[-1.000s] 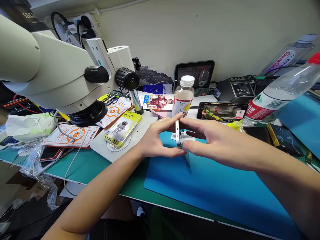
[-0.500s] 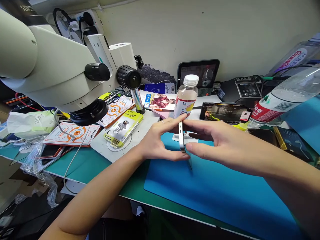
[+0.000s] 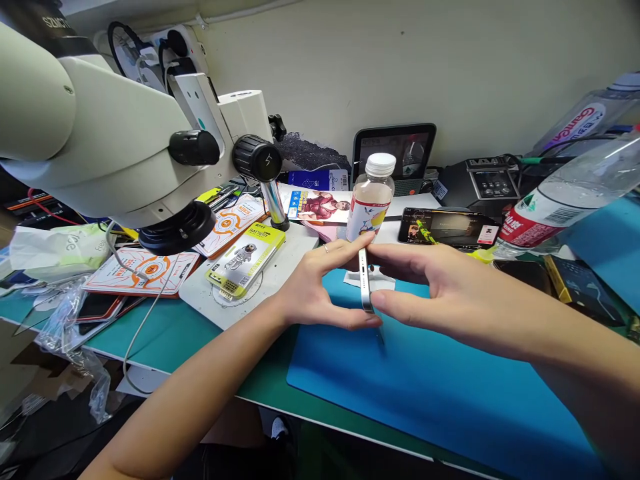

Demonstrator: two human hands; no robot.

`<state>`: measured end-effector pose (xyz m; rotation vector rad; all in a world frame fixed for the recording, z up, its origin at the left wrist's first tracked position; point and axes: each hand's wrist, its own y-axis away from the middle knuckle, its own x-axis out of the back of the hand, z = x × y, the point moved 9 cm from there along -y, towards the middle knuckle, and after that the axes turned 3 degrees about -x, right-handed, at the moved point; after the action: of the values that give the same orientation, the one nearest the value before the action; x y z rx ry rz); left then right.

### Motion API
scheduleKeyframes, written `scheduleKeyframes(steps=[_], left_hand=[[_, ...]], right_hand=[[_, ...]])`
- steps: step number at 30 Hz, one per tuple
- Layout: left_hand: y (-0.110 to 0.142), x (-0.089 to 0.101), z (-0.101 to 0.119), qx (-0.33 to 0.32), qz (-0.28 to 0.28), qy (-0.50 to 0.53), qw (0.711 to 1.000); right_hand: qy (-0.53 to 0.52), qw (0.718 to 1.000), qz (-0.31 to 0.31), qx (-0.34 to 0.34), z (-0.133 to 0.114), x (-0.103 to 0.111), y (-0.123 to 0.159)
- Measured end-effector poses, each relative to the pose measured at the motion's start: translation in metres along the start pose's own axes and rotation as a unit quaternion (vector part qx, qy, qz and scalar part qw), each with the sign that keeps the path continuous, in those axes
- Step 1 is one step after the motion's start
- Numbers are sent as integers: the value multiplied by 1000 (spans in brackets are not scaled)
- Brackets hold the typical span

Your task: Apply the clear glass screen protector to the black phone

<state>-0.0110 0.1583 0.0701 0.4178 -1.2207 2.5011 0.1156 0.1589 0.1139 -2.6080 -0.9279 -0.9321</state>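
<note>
A phone [image 3: 365, 280] with a silver frame is held on edge above the blue mat [image 3: 430, 380], its charging-port end facing me. My left hand [image 3: 320, 283] grips it from the left, fingers at the upper edge and thumb at the lower. From the right, my right hand [image 3: 430, 283] holds the same phone, the thumb against its side near the lower corner; its other fingers are partly hidden behind. Beneath the hands a small white sheet [image 3: 387, 283] lies on the mat. A capped bottle [image 3: 371, 200] stands just beyond the phone.
A microscope [image 3: 120, 133] overhangs the left side. Battery packs [image 3: 247, 260] lie on its base. Another phone [image 3: 450, 228] with a lit screen rests behind my right hand. A large water bottle [image 3: 565, 200] tilts at right. A tablet-like screen [image 3: 395, 153] stands at the wall.
The view has shifted very slightly. Both hands keep their hold on the phone, which sits a little lower in the picture.
</note>
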Motion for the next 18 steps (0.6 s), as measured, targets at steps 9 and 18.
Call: scheduleKeyframes(steps=[9, 18], left_hand=[[-2, 1, 12, -50, 12, -2, 999], [-3, 1, 10, -41, 4, -7, 999]], right_hand=[[16, 1000, 10, 2, -2, 0, 3], [9, 1000, 8, 7, -2, 0, 3]])
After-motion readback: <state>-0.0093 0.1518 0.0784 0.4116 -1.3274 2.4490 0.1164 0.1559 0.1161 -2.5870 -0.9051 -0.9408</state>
